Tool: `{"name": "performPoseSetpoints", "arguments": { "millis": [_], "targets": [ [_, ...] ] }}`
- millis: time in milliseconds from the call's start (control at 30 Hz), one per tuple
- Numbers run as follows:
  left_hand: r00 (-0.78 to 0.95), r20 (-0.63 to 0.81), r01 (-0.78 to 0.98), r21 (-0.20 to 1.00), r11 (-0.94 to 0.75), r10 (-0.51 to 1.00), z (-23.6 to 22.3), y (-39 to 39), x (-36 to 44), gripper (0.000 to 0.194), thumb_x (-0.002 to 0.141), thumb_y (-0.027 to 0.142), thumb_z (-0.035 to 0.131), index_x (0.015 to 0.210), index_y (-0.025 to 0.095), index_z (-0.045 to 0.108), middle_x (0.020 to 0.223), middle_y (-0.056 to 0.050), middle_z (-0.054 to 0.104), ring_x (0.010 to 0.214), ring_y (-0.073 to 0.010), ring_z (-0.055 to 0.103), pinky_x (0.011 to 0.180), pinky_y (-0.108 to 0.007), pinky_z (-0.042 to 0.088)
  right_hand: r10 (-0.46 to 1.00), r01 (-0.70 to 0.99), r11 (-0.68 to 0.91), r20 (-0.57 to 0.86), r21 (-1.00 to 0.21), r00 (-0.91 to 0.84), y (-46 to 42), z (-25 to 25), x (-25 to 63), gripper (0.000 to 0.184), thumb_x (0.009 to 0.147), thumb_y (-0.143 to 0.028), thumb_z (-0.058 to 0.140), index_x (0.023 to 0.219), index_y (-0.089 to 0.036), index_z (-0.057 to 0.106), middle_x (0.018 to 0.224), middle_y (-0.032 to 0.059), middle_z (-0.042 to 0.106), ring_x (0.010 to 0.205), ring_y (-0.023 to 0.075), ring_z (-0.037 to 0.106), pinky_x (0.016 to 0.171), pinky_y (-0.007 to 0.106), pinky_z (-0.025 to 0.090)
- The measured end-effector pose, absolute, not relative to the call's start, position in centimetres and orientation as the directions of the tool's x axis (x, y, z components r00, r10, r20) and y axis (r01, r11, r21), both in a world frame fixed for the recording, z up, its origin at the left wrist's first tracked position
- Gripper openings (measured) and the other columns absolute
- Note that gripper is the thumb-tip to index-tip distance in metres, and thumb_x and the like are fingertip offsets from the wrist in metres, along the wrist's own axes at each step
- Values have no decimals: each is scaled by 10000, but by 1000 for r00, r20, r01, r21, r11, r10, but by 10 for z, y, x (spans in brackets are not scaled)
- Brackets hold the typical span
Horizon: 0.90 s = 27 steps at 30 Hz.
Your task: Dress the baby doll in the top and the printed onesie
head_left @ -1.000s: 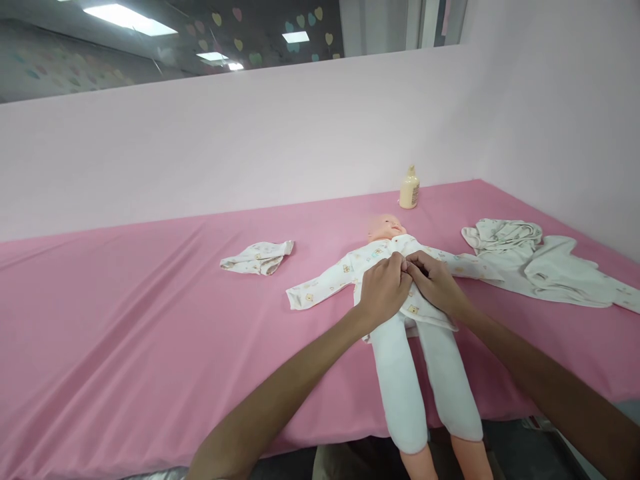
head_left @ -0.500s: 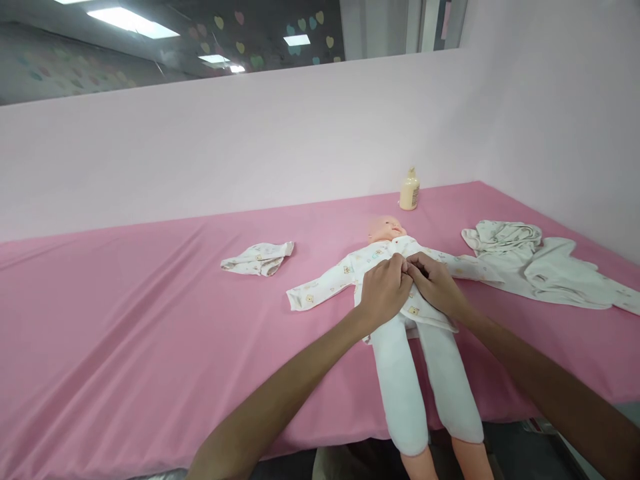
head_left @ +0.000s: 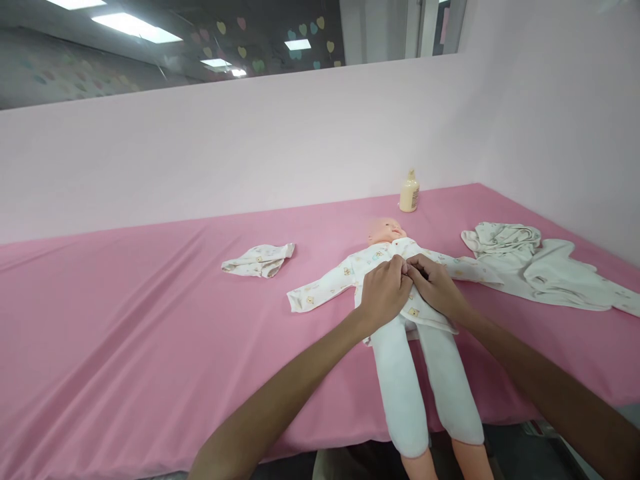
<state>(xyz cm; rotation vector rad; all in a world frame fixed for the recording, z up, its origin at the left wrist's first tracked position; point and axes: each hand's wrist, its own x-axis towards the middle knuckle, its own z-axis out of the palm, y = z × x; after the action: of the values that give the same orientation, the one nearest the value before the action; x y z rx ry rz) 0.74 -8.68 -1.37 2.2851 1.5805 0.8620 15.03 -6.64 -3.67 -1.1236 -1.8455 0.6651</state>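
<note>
Pinches shirt (head_left: 421,312) front at mid-chest w/ L hand (head_left: 383,288) & R hand (head_left: 436,285), tips together, backs of both turned up. Can't tell if gripping a fastening or just cloth, since hidden under fingers. Looks like close two-handed work on the front opening, prob. needing both edges kept lined up; could slip or pucker if pulled unevenly. Can't confirm any closure made.

Lies w/ doll (head_left: 386,231) on its back on pink sheet (head_left: 150,347), btwn both forearms, w/ head toward wall (head_left: 200,160) & white cloth legs (head_left: 400,387) running over near edge. Spreads w/ sleeves out to both sides, R one reaching heaped clothes (head_left: 507,239). Sits w/ small patterned cloth (head_left: 259,261) off to L, apart from L sleeve. Stands upright beyond doll's head, near wall: pump bottle (head_left: 409,197).
</note>
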Motion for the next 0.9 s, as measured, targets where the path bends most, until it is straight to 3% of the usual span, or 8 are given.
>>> {"name": "performPoseSetpoints", "arguments": {
  "millis": [900],
  "targets": [
    [244, 360, 780, 479, -403, 900, -17, -86, 8, 44, 825, 182, 385, 819, 225, 378, 774, 22, 587, 733, -169, 550, 596, -282, 322, 896, 434, 445, 384, -783, -224, -67, -36, 150, 171, 892, -294, 439, 828, -219, 579, 815, -4, 659, 773, 160, 586, 720, 298, 416]
  ]
}}
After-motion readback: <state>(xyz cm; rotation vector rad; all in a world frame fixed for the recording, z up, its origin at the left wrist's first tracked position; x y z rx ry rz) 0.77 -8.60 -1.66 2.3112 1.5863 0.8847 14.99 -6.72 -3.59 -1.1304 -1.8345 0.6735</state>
